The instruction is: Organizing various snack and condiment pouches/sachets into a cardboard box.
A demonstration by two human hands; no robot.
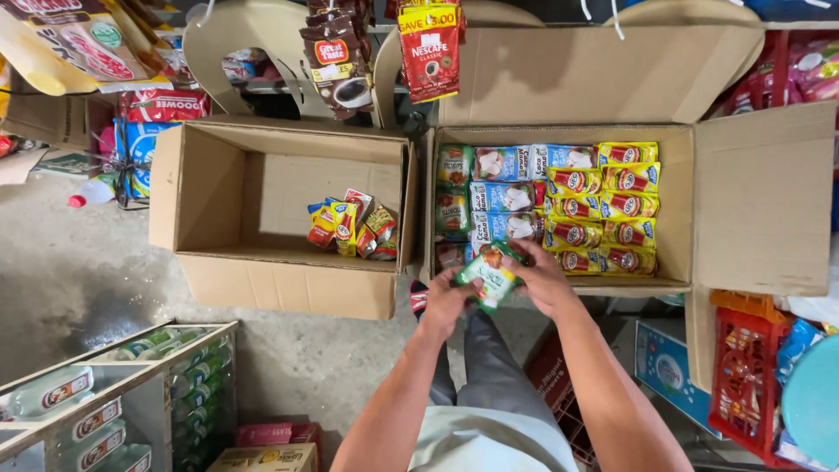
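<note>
At the far left, a glass-fronted shelf unit stocked with bottles is seen on the bare concrete floor. Just to its right, an open cardboard box is set on the floor; a small heap of red and yellow sachets is piled against its right inner wall, and the rest of its bottom is left bare. Above the gap between the two boxes, strips of dark coffee sachets and a red strip of sachets are hung.

Near the middle, a green and white packet is held at the front edge of the second box, over the person's grey-trousered knee. It is gripped from the left by the left hand, whose fingers are curled closed round the packet's lower end. It is gripped from the right by the right hand, whose fingers are wrapped over its upper end; both hands are closed on it together.

Behind the hands, a second open box is packed in rows: green packets at its left, pale blue packets in the middle, yellow and red packets at its right. Further right, a red plastic crate is seen beside a round teal lid.
</note>
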